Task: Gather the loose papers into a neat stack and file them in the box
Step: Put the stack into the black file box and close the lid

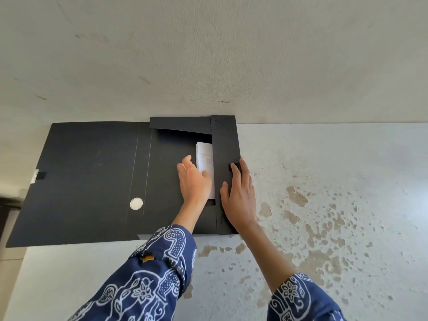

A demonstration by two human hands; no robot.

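Observation:
A black file box [162, 172] lies flat on the table against the wall, its lid [81, 181] folded out to the left. Inside, a stack of white papers [205, 161] shows as a narrow strip; the rest is hidden under the box's right flap [225, 144] and my left hand. My left hand [194, 181] rests flat on the papers and the inner flap, fingers spread. My right hand [238, 193] lies palm down on the right flap, fingertips at a small black fastener tab [232, 167].
The table [335, 205] has a pale blue-grey top with worn brown patches on the right. A plain wall [208, 54] runs right behind the box. The lid overhangs the table's left edge. A white round sticker [136, 203] sits on the box's spine.

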